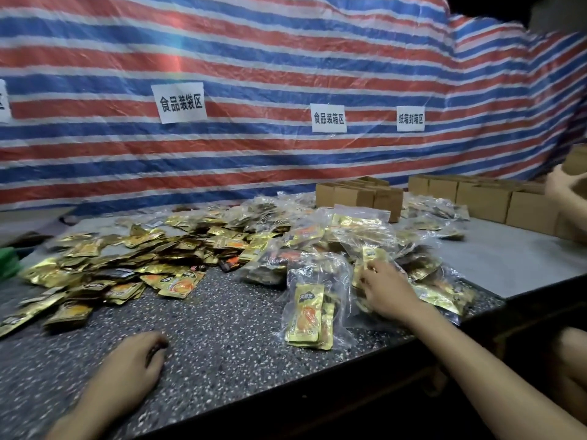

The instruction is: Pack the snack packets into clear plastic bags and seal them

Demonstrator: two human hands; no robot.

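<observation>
Striped tarp (286, 58) hangs behind the speckled table (222, 328). Loose snack packets (127, 265) heap at ten o'clock. At two o'clock the right hand (387, 290) pinches a filled bag (371, 254); the left hand (136, 360) rests curled, contents unclear. Tugging may drag slippery neighbouring bags (438, 290) off the edge.

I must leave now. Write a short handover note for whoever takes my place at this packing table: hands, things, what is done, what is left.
Left hand: rests on the speckled table, fingers curled; I cannot tell if it holds anything.
Right hand: fingers on the heap of filled clear bags; grip unclear.
One filled bag lies nearest the front edge; I cannot see if it is sealed.
Done: many bags filled.
Left: the pile of loose gold snack packets on the left is not bagged.
Cardboard boxes stand behind.
</observation>
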